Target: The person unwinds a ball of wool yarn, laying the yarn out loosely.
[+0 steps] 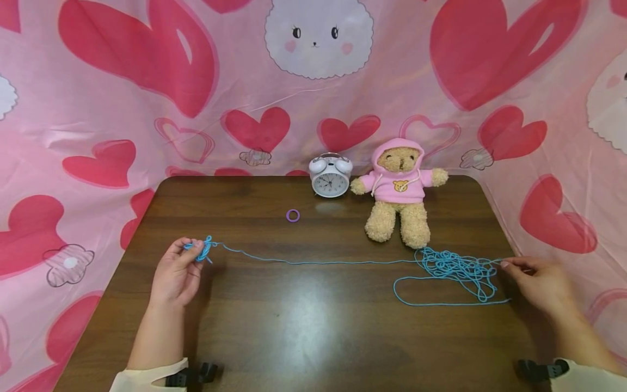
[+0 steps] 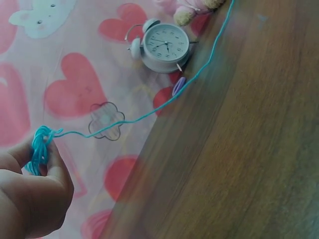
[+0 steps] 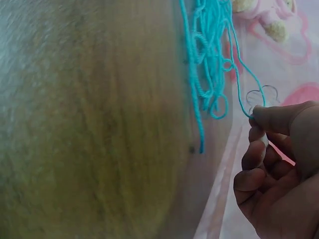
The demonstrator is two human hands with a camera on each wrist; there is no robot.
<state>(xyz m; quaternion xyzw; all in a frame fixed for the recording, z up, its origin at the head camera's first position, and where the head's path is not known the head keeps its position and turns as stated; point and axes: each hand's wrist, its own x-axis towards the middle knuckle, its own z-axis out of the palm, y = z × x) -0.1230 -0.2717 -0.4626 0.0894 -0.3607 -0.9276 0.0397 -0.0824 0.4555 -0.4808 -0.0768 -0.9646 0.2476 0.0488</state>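
Observation:
Between thumb and fingers, my left hand point(image 1: 178, 275) pinches a small looped bundle of blue yarn point(image 2: 41, 149) above the left side of the table. From that bundle a single strand point(image 1: 313, 263) runs across to a loose, tangled pile of the same yarn point(image 1: 453, 267) on the right side. At the pile's right end my right hand point(image 1: 541, 283) pinches a loop of yarn between thumb and index finger; the right wrist view shows its other fingers point(image 3: 249, 179) curled loosely. One loose yarn end point(image 3: 201, 144) lies near the table's right edge.
Behind the pile a teddy bear in a pink hoodie point(image 1: 400, 190) sits at the back right. Beside it stands a white alarm clock point(image 1: 330, 177). A purple ring point(image 1: 293, 215) lies left of the clock. Pink heart-patterned cloth point(image 1: 294, 98) hangs round the brown table point(image 1: 274, 337).

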